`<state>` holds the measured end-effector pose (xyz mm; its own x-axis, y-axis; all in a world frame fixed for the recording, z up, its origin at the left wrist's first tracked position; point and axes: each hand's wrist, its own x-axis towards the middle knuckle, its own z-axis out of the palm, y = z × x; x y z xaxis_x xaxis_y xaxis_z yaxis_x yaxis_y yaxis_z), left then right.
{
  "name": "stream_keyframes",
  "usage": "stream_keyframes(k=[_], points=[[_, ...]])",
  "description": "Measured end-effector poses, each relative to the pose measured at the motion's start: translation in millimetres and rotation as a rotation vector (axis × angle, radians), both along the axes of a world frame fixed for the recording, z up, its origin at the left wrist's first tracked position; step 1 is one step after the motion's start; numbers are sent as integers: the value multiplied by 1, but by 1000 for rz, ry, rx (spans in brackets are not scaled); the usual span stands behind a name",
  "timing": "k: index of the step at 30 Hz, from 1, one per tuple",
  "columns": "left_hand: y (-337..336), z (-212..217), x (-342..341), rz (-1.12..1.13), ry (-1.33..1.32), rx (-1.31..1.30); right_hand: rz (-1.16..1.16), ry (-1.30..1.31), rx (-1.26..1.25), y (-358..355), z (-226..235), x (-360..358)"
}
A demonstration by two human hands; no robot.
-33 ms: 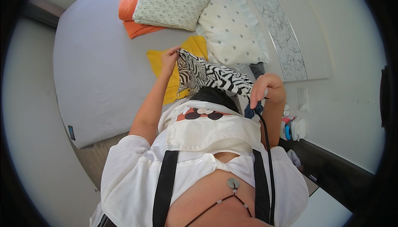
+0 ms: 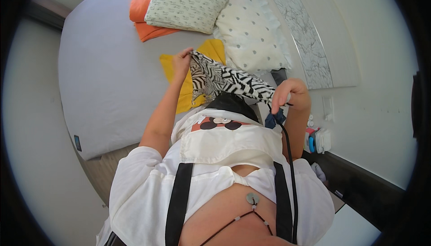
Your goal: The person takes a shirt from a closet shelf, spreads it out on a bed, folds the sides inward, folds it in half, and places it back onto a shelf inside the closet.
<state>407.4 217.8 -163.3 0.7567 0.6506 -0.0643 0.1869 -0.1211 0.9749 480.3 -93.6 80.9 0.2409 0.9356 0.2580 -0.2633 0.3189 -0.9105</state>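
A black-and-white zebra-patterned cloth [image 2: 233, 79] is stretched between my two hands, in front of my body. Its exact kind of garment cannot be made out. My left hand [image 2: 182, 63] pinches its far left corner, with the fingers closed. At the other end my right hand [image 2: 291, 95] has its fingers bent round the gathered cloth. Below the right fingers is a small dark blue thing [image 2: 272, 119], partly hidden. A yellow cloth [image 2: 185, 95] lies spread on the bed, beneath and to the left of the patterned one, which covers part of it.
The bed [image 2: 103, 66] has a pale grey cover. A patterned pillow [image 2: 188, 3] rests on folded orange fabric [image 2: 150, 31], and a dotted, frilled pillow [image 2: 251, 30] lies by the headboard [image 2: 310, 48]. A black cable [image 2: 292, 174] hangs by my right arm. Small items [image 2: 319, 139] stand at right.
My left hand has shifted slightly up and left, drawing the corner of the zebra-patterned cloth with it. The right hand has barely moved and keeps its grip.
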Motion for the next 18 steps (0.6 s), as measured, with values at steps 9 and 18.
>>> stream_keyframes(k=[9,18], points=[[78,144,-25,339,-63,867,-569,-90,-343,11,-47,56],[142,245,-104,858,-514,672,-651,-1108,-757,66,-68,76]])
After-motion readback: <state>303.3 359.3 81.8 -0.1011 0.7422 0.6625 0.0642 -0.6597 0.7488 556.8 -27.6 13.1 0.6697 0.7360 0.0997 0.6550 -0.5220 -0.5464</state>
